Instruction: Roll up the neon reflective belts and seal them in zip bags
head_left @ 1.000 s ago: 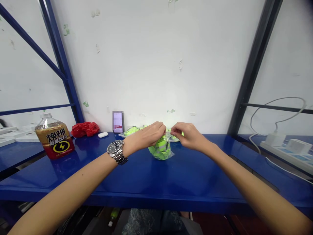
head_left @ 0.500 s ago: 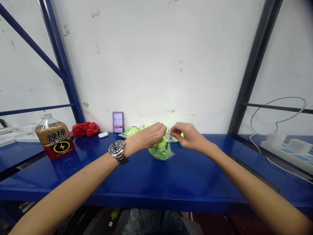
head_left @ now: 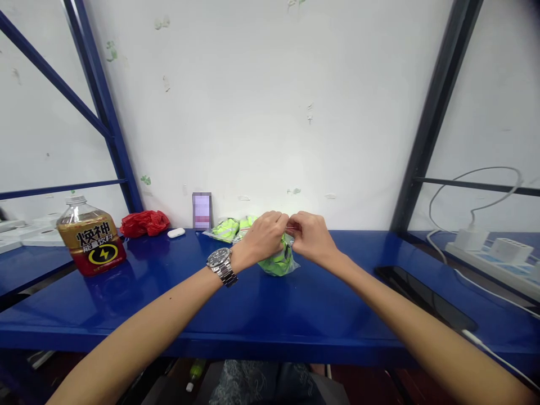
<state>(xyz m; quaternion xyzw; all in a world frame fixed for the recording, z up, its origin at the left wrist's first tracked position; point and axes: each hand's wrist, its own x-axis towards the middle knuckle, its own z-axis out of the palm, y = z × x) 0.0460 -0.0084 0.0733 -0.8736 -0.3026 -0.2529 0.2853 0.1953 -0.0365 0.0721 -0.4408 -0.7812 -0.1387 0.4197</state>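
A clear plastic bag (head_left: pixel 278 265) with folded yellow-green reflective fabric inside hangs or stands at the middle of the blue table. My left hand (head_left: pixel 266 235), with a metal watch on its wrist, is closed on the bag's upper edge. Right beside it, my right hand (head_left: pixel 309 236) pinches the same top edge, its fingertips nearly touching the left ones. Both hands hide most of the bag's opening. Behind my left hand lie similar bags (head_left: pixel 226 229) of yellow-green fabric.
On the blue table (head_left: pixel 261 320), a large drink bottle (head_left: pixel 95 239), a red plastic bag (head_left: pixel 145 223), a white case (head_left: pixel 176 232) and an upright phone (head_left: pixel 202 211) stand left. A dark phone (head_left: pixel 426 298) and a power strip (head_left: pixel 498 260) are right.
My right hand has moved left, up against my left hand. My left forearm has shifted slightly right. More of the dark phone now shows at the right.
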